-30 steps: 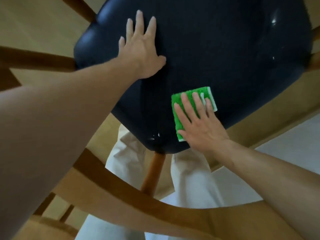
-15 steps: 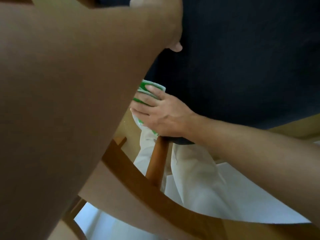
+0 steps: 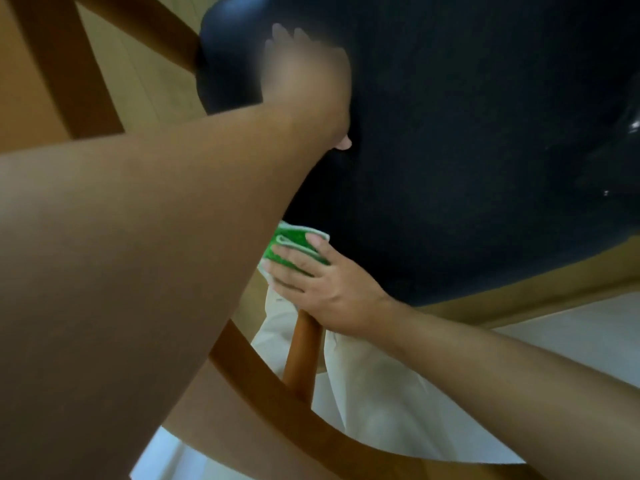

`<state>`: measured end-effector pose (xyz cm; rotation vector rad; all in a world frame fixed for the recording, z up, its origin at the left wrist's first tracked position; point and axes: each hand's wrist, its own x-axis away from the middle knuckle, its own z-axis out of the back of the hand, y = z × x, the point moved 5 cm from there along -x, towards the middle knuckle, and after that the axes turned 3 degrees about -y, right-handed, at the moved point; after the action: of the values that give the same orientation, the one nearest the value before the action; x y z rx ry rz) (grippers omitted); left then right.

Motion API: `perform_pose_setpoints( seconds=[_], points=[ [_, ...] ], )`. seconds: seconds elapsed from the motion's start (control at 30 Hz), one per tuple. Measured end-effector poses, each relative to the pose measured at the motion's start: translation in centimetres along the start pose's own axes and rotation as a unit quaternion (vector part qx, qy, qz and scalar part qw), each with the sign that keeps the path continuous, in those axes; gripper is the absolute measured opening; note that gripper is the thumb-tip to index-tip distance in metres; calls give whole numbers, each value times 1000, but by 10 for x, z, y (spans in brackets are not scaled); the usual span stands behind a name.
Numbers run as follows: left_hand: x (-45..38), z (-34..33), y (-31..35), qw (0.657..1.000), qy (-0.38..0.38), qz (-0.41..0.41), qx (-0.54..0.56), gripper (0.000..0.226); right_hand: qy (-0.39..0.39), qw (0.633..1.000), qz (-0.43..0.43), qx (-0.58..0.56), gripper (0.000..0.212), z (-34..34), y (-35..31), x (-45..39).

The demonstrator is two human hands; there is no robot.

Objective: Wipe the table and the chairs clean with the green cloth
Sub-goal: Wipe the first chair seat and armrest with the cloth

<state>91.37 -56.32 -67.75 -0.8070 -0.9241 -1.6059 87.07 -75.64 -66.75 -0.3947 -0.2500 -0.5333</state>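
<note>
no readable text, labels, brands, numbers or signs anywhere

Light wood floor (image 3: 145, 81) behind, person's cream trousers (image 3: 374, 393) btm ctr, pale grey mat (image 3: 571, 337) rt

The dark navy chair seat (image 3: 467, 150) carried everything here. The green cloth (image 3: 294, 245) lay folded at its near edge, close to the near left corner, pressed flat by the straight fingers of the right hand (image 3: 325, 289). The left hand (image 3: 304, 74), blurred, rested on the seat near the far left corner.
</note>
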Motion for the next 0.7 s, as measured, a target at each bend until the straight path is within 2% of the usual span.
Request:
perform_pose_setpoints(
  seconds=[0.03, 0.07, 0.13, 0.2, 0.27, 0.33, 0.4, 0.47, 0.5, 0.53, 0.6, 0.63, 0.7],
  points=[
    [10, 14, -37, 995, 47, 40, -77, 106, -30, 998, 47, 6, 55, -7, -2, 15],
    [29, 36, -52, 983, 128, 106, -74, 106, -37, 997, 69, 6, 59, -12, 0, 36],
    [26, 35, -69, 981, 111, 130, -96, 106, -41, 997, 62, -4, 74, -11, 19, 66],
    [23, 34, -54, 985, 113, 99, -88, 106, -12, 999, -34, -31, 80, -9, 52, 85],
    [18, 35, -51, 986, 109, 91, -89, 107, 56, 980, -187, -42, 68, 2, 98, 97],
    [13, 34, -59, 982, 126, 96, -102, 109, 96, 925, -360, -68, 59, 13, 146, 100],
    [16, 32, -56, 980, 125, 97, -117, 110, 122, 847, -506, -109, 59, 19, 171, 91],
    [13, 32, -56, 980, 125, 99, -120, 112, 144, 793, -580, -118, 61, 21, 159, 70],
    [13, 33, -55, 980, 128, 99, -118, 112, 143, 799, -572, -118, 62, 21, 140, 56],
    [14, 33, -56, 980, 128, 102, -111, 111, 136, 831, -529, -108, 63, 21, 115, 43],
    [15, 33, -58, 982, 131, 109, -85, 109, 105, 910, -389, -100, 68, 14, 60, 28],
    [15, 32, -59, 982, 124, 115, -79, 111, 81, 938, -323, -100, 70, 11, 42, 29],
    [13, 30, -60, 984, 107, 125, -65, 120, 43, 971, -219, -89, 67, 3, 41, 41]
  ],
)
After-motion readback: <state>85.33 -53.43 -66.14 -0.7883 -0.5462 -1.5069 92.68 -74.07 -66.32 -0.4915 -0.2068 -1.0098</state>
